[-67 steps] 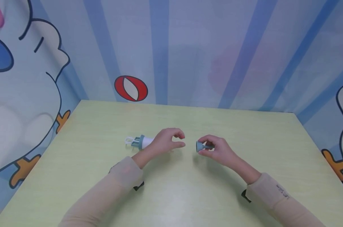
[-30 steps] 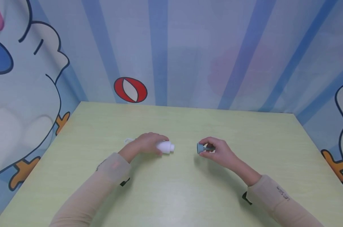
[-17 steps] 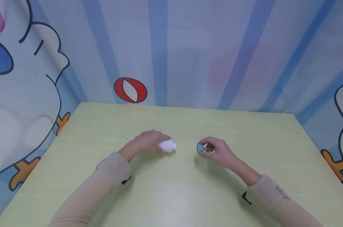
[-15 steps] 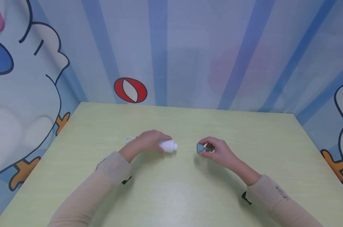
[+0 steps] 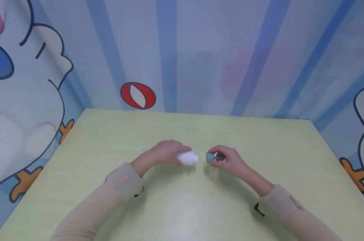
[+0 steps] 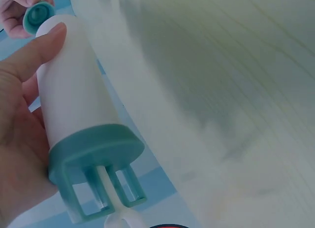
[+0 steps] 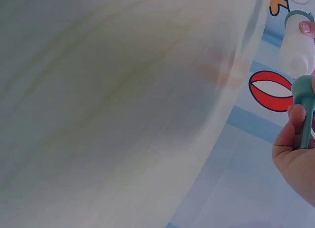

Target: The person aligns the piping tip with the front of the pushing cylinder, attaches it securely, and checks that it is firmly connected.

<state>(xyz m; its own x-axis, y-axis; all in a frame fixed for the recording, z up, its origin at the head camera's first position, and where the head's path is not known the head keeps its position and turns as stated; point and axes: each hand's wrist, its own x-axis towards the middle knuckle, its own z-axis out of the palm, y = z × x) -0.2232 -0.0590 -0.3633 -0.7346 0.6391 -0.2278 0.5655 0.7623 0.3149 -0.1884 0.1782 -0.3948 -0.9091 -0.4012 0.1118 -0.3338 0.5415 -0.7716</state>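
Observation:
My left hand (image 5: 167,151) grips a white plunger dispenser (image 5: 186,158), lying level low over the table with its narrow neck pointing right. In the left wrist view the dispenser's teal collar (image 6: 98,151) carries an open frame, from which a white rod with a ring handle (image 6: 125,219) sticks out. My thumb presses along the white barrel (image 6: 76,85). Between right thumb and fingers, my right hand (image 5: 232,160) pinches a teal cup-shaped piece with a slim stem (image 5: 210,157). Its round mouth faces the dispenser's neck across a small gap in the head view.
A pale green tabletop (image 5: 182,207) spreads beneath both hands. Behind it rises a blue striped wall (image 5: 200,67) printed with a red and white oval (image 5: 138,95). Cartoon figures cover the walls at left and right.
My left hand first drew back left along the dispenser, took hold of it and carried it right, closer to the teal piece. My right hand kept its pinch and barely shifted.

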